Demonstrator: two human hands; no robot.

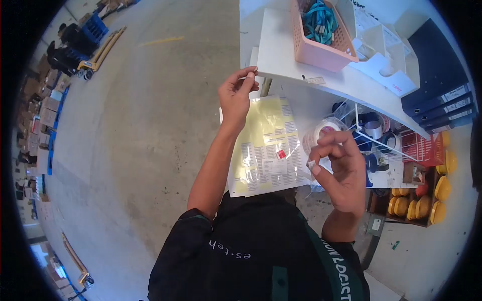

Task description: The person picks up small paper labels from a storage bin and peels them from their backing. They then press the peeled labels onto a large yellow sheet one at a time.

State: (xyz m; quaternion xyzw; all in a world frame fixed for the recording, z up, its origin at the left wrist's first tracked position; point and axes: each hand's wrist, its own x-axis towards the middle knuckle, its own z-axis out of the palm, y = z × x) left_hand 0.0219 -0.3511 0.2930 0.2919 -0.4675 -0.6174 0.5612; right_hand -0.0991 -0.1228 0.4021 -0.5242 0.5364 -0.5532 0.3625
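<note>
My right hand [344, 173] is closed in a pinch on a small white sticker-like piece [311, 164], held above the right edge of a label sheet [258, 120]. That sheet is yellow and white with many printed labels, and lies under a glossy surface. On it are a small red square [280, 154] and a white printed label [275, 166]. My left hand [237, 94] is raised by the front left corner of the white shelf [273, 47], thumb and fingers drawn together; what they hold, if anything, is too small to make out. A tape roll [325, 128] sits near my right hand.
A pink basket [326, 52] of teal straps and a white organiser [391, 70] stand on the shelf. Below are a wire rack [384, 140], a red basket [424, 149] and yellow helmets [420, 206]. Pallet jacks [103, 50] and boxes line the far left.
</note>
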